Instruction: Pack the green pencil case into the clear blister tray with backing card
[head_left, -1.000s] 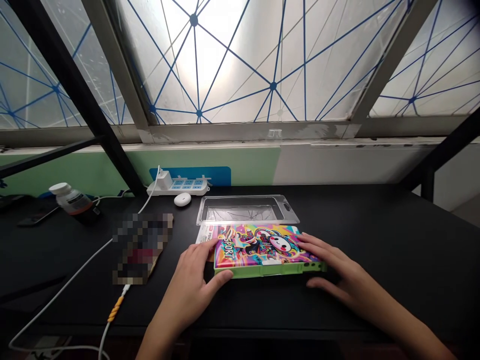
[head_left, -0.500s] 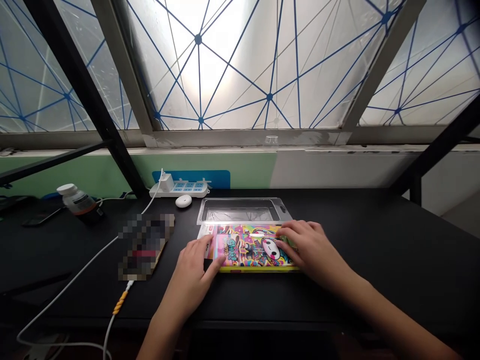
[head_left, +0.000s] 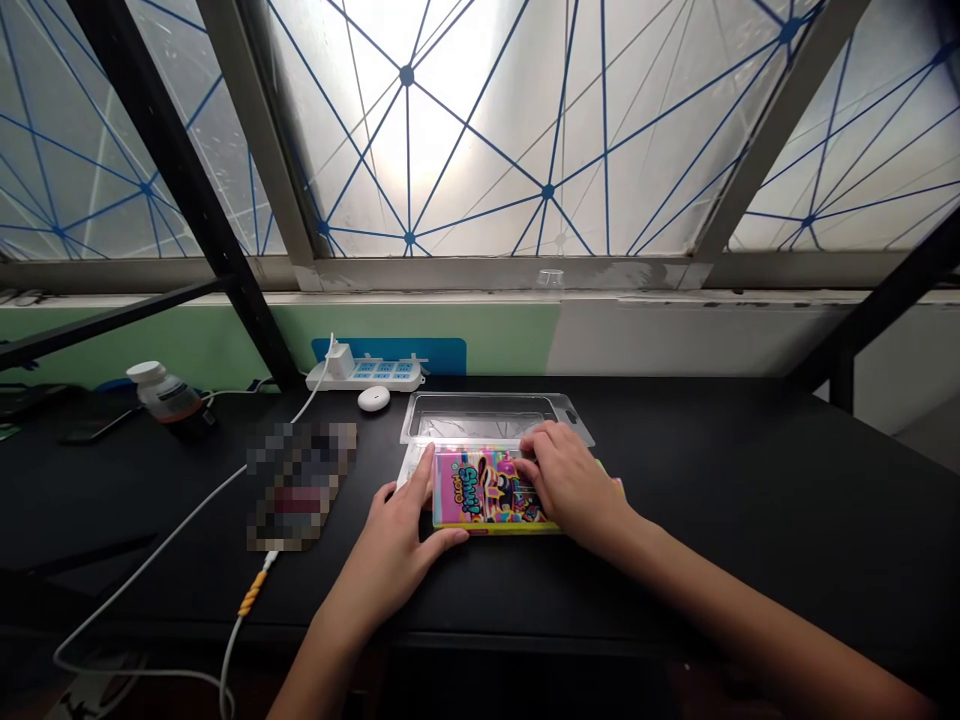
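Observation:
A flat, brightly patterned box (head_left: pixel 487 490) with a yellow lower edge lies on the black desk (head_left: pixel 720 480). My left hand (head_left: pixel 405 520) is at its left end, thumb at the front edge and fingers at the back left corner, closed on it. Over the right part lies my right hand (head_left: pixel 574 485), its fingers curled on the top and hiding much of the print; whether it grips anything there is hidden. A clear plastic tray (head_left: pixel 487 418) lies just behind the box, and a whitish piece shows beside the left fingers.
Left of the hands lies a blurred phone-like object (head_left: pixel 300 490) with a white cable (head_left: pixel 229 645). Behind are a round white case (head_left: pixel 373 399) and a power strip (head_left: pixel 386 375). A white-capped bottle (head_left: pixel 169 398) stands at the back left.
My right hand has moved left over the box, covering the white character face. My left hand has spread along the box's left end. The view has shifted slightly.

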